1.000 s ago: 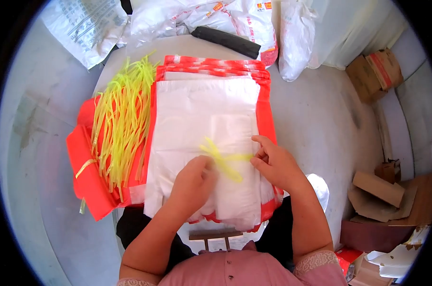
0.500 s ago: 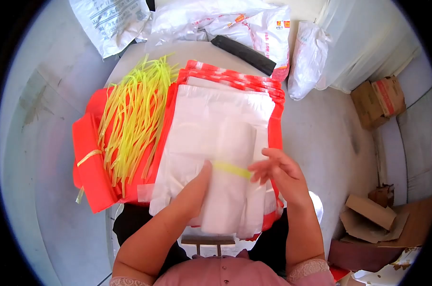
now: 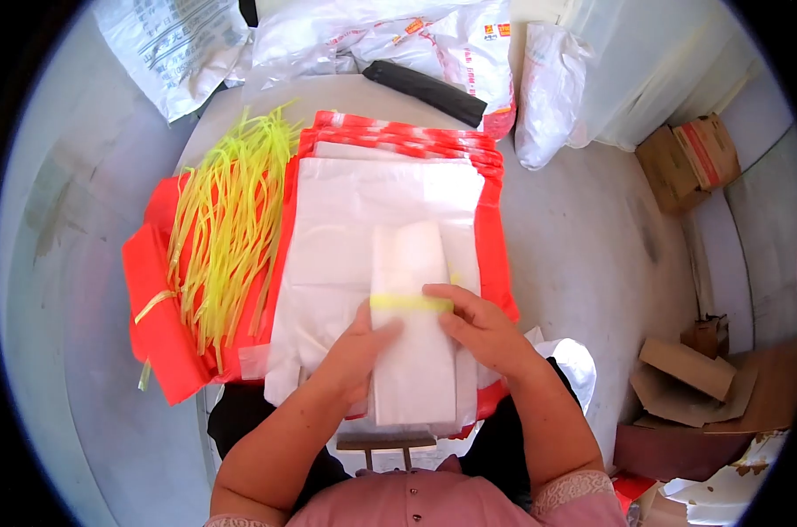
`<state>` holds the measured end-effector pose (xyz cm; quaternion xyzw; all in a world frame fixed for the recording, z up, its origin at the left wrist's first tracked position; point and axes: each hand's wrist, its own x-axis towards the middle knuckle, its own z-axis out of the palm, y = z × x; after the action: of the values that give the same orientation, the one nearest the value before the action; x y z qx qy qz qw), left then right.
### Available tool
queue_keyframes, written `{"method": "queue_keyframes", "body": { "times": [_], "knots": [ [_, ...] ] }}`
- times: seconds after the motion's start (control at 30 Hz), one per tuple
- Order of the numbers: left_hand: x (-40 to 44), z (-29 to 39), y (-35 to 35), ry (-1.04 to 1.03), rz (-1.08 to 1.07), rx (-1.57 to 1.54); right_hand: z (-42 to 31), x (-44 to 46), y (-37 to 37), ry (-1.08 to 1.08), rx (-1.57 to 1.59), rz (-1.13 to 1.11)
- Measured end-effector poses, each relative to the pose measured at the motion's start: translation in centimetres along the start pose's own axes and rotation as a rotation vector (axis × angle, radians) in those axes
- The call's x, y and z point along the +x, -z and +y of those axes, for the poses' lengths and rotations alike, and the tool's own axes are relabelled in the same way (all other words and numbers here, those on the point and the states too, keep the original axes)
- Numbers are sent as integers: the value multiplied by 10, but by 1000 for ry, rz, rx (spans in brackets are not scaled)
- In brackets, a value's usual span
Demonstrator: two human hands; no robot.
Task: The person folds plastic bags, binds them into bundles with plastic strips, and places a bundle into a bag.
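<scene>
A folded bundle of white plastic bags (image 3: pixel 414 378) lies upright in front of me, with a yellow tie strip (image 3: pixel 403 303) across its middle. My left hand (image 3: pixel 361 351) grips the bundle's left edge, thumb on top. At the right edge my right hand (image 3: pixel 485 329) has its thumb and fingers closed on the strip's right end; where the strip runs beneath is hidden. Under the bundle is a stack of flat white plastic bags (image 3: pixel 346 211), lying on red plastic bags (image 3: pixel 495 255).
Loose yellow strips (image 3: pixel 227 237) lie left of the stack, over red material. Beside them is a tied red folded bundle (image 3: pixel 157 307). A black roll (image 3: pixel 425 92) and printed white sacks (image 3: pixel 328 39) sit at the back. Cardboard boxes (image 3: pixel 688 162) stand on the right.
My right hand has moved in against the bundle, and its fingers have closed on the strip. The bundle sits straighter, and the whole view has shifted slightly.
</scene>
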<state>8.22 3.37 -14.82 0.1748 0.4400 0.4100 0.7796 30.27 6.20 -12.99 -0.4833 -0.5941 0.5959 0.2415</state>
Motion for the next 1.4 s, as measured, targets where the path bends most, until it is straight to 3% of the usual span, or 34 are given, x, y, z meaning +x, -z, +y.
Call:
{"method": "queue_keyframes", "body": {
  "times": [0.33, 0.6, 0.7, 0.8, 1.1, 1.4],
  "knots": [
    [-5, -2, -12, -207, -144, 0, -10, -4, 2, -34, 171, 162],
    [3, -8, -8, -192, -95, 22, 11, 3, 4, -108, 166, 63],
    [2, -8, -12, -237, -103, 3, 17, 4, -1, -11, 223, 68],
    [0, -4, -15, -258, -97, 13, 4, -1, -8, 96, 321, 91],
    [8, -10, -6, -240, -82, 7, -3, -1, -19, -13, 421, 143],
    [5, -8, -10, -264, -61, 12, 10, 3, -33, 40, 429, 231]
  ]
}}
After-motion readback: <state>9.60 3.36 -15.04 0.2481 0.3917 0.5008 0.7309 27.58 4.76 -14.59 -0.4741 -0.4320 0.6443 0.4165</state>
